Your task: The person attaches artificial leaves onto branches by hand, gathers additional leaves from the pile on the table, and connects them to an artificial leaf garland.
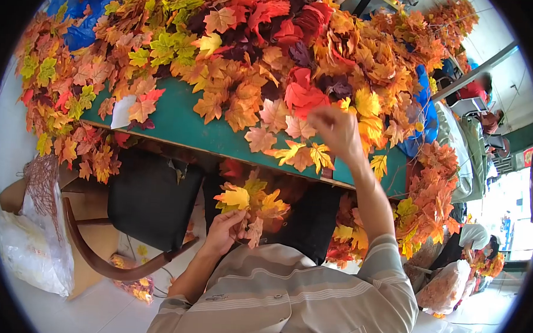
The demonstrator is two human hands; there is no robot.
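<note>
My left hand [225, 230] is closed round the stems of a small spray of artificial maple leaves [253, 197], yellow, orange and pinkish, held low over my lap. My right hand [336, 131] is over the table's front part, its fingers curled together next to red artificial leaves [304, 92] and yellow leaves [369, 108]. Whatever is between those fingers, if anything, I cannot make out. Just below and left of it, loose pink leaves [275, 113] and yellow-orange leaves [288, 152] lie on the green tabletop [211, 137].
Heaps of orange leaves [366, 58] and green-yellow leaves [170, 46] cover the table's back. A black chair [152, 197] with a wooden arm stands at left, beside a white plastic bag [40, 252]. Blue plastic [83, 15] shows among leaves. Other people [474, 235] are at the far right.
</note>
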